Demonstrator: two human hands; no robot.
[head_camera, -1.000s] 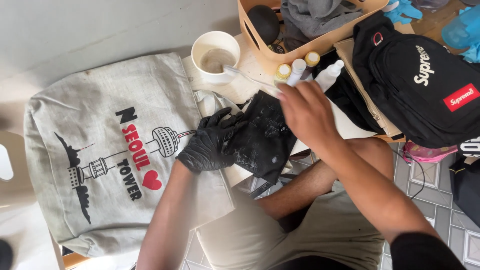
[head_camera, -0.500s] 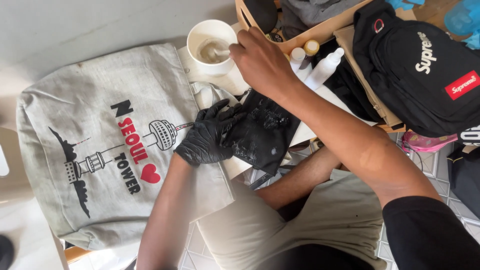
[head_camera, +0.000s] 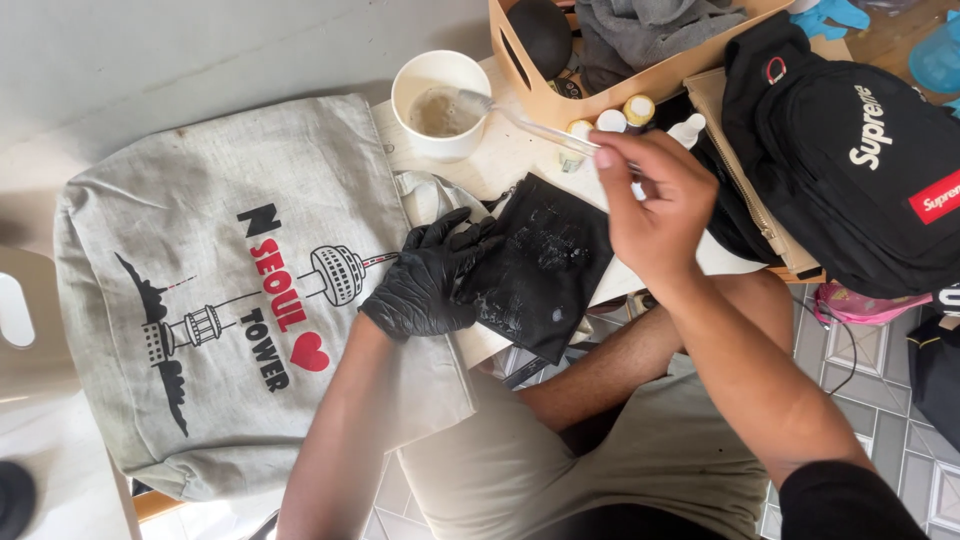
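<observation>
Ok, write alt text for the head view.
A bare right hand holds a clear-handled brush dipped in a white cup, while the black-gloved left hand pins a black fabric piece beside a grey printed tote bag.

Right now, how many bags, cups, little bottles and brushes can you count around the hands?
Bags: 2, a grey printed tote bag and a black backpack
Cups: 1, a white cup
Small bottles: 4, in a row
Brushes: 1, a clear-handled brush in the right hand
Black pouches: 1, a pouch under the gloved left hand
Total: 9
</observation>
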